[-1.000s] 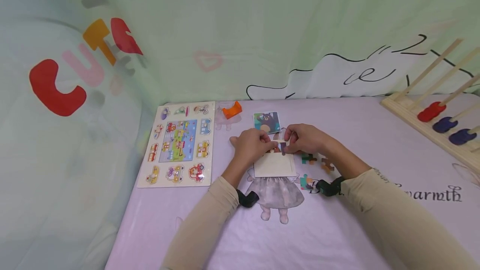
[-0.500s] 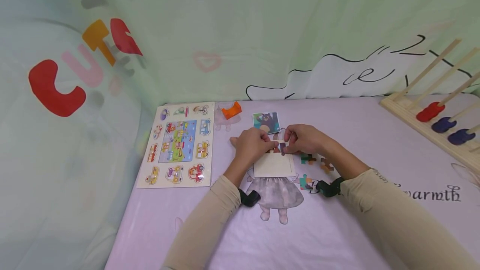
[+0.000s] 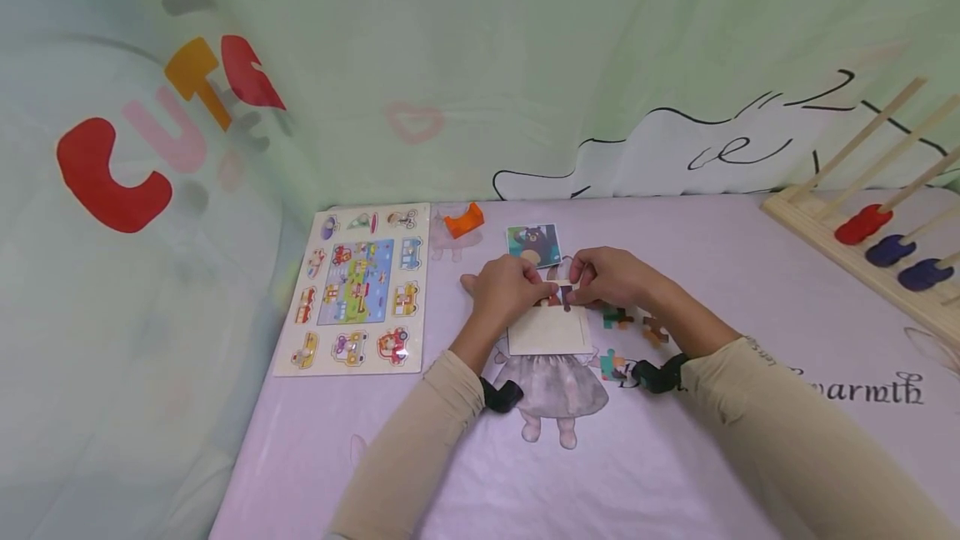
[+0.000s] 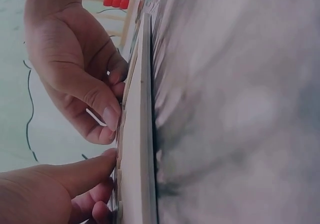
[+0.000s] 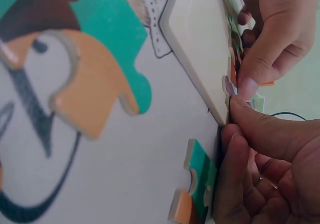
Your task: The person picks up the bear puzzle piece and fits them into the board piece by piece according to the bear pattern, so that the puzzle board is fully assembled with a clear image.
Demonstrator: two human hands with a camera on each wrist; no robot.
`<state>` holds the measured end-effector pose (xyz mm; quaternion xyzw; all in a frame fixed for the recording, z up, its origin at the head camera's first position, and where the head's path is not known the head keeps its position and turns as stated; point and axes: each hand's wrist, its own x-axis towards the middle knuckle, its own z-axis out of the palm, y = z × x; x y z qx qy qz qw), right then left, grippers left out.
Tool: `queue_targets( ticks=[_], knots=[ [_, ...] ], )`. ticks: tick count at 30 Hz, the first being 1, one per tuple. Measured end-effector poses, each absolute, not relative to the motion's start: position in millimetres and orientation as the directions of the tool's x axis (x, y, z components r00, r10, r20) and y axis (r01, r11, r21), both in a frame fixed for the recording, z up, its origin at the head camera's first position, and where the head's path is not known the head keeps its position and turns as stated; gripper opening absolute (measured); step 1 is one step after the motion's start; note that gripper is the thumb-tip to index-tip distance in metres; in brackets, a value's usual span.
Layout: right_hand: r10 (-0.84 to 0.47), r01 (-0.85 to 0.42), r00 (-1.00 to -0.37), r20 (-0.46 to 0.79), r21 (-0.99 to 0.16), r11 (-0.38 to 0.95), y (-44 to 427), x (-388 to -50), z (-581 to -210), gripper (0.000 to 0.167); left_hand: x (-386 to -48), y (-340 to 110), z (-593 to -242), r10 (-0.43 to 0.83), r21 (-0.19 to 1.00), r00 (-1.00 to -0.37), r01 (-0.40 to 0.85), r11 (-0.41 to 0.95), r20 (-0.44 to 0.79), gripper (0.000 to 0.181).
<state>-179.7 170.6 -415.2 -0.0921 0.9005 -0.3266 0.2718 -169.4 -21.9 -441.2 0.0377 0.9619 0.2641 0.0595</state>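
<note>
A shallow wooden puzzle tray (image 3: 549,332) lies in the middle of the table, its near part bare wood and a strip of picture pieces along its far side. With its thumb on those pieces, my left hand (image 3: 501,288) holds the tray's far-left part, other fingers curled. My right hand (image 3: 611,277) pinches a purplish puzzle piece (image 3: 566,296) at the far-right corner. Both thumbs nearly meet there; in the right wrist view the piece (image 5: 229,86) sits at the tray's edge, partly hidden by fingers. A bear picture card (image 3: 533,244) lies just beyond the hands.
Loose puzzle pieces lie right of the tray: a green-brown one (image 3: 617,317), a brown one (image 3: 655,330) and a teal-orange one (image 3: 612,365). A vehicle peg puzzle (image 3: 356,290) lies left. An orange curved block (image 3: 464,221) stands behind, and a wooden bead rack (image 3: 862,248) at far right.
Almost nothing differs. Both hands stay at the tray's far edge, with only a slight shift of the right fingers and thumb at the purplish piece.
</note>
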Motion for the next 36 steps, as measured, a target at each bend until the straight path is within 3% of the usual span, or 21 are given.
queue_targets(
  ticks=[11, 26, 36],
  knots=[
    [-0.338, 0.055, -0.830, -0.444, -0.668, 0.742, 170.9, -181.2, -414.8, 0.024, -166.4, -23.2, -438.2, 0.127, 0.527, -0.983, 0.039, 0.849, -0.133, 0.033],
    [-0.276, 0.071, -0.848, -0.452, -0.614, 0.786, 166.7, -181.9, -413.6, 0.020, -163.8, -25.2, -437.4, 0.133, 0.567, -0.982, 0.035, 0.823, -0.132, 0.028],
    [-0.269, 0.089, -0.846, -0.460, -0.619, 0.780, 166.4, -183.8, -414.2, 0.019, -165.9, -38.1, -435.7, 0.172, 0.630, -0.974, 0.042, 0.776, -0.146, 0.012]
  ],
)
